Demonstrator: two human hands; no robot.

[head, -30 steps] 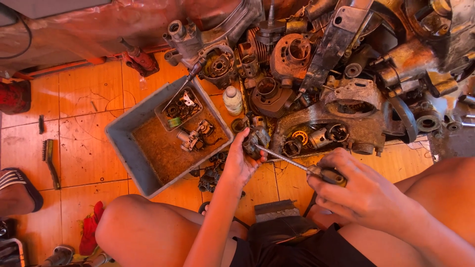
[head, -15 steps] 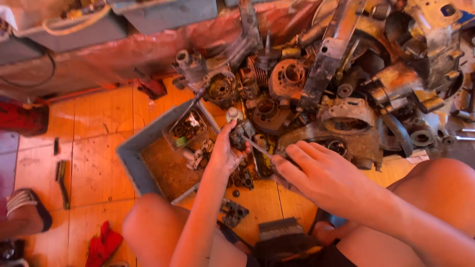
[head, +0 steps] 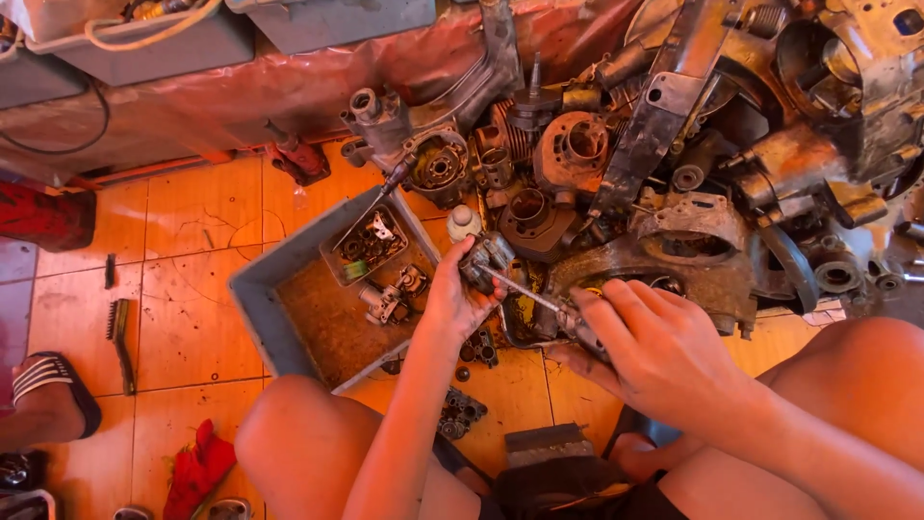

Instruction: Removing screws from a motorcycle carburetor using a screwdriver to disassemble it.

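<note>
My left hand (head: 454, 300) grips a small greasy metal engine part (head: 486, 260) above the floor, just right of a grey tray. My right hand (head: 664, 351) holds the handle of a screwdriver (head: 527, 291), whose thin shaft runs up and left into that part. Both hands are close together, between my bare knees. The screwdriver's handle is mostly hidden under my right fingers.
A grey tray (head: 258, 308) with rusty floor holds small parts (head: 371, 246). A heap of dirty engine cases and cylinders (head: 674, 164) fills the upper right. A wire brush (head: 121, 332), a red rag (head: 197, 467) and someone's sandalled foot (head: 43, 400) lie on the orange tiles at left.
The view shifted and came closer. My left hand rose with the metal part, and my right hand moved back to grip the screwdriver against it.
</note>
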